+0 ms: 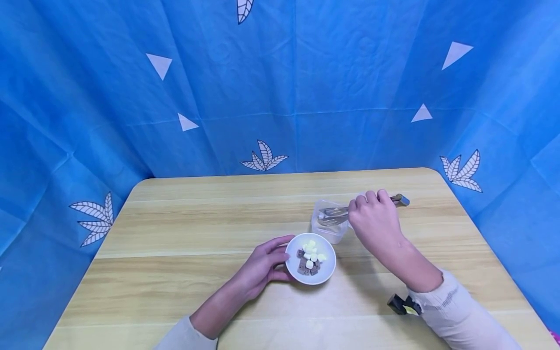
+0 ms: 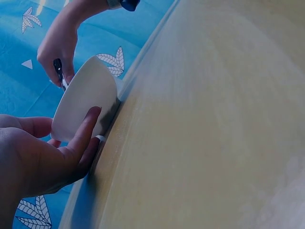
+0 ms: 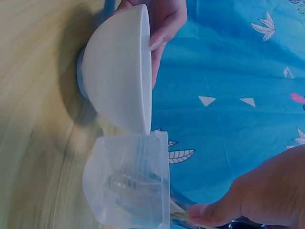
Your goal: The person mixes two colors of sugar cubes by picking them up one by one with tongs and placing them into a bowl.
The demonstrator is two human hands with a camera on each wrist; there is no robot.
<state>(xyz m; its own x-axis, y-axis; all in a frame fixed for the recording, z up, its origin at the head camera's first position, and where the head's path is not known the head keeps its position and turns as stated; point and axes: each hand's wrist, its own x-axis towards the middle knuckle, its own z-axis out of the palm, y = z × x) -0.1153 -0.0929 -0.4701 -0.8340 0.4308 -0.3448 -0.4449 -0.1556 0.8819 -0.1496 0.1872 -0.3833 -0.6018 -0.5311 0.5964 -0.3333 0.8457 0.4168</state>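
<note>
My left hand grips the left side of a white bowl, with fingers curved round its wall. Inside the bowl lie several white marshmallow-like pieces and several brown cubes. Metal tongs are held in my right hand, which reaches over from the right. Their tips are down inside a clear plastic box, just behind the bowl. A small white piece shows near the tips; whether they pinch it I cannot tell. The box's wall blurs the tips in the right wrist view.
Everything stands on a light wooden table. A blue patterned cloth hangs behind and along both sides. A dark strapped device sits at my right cuff.
</note>
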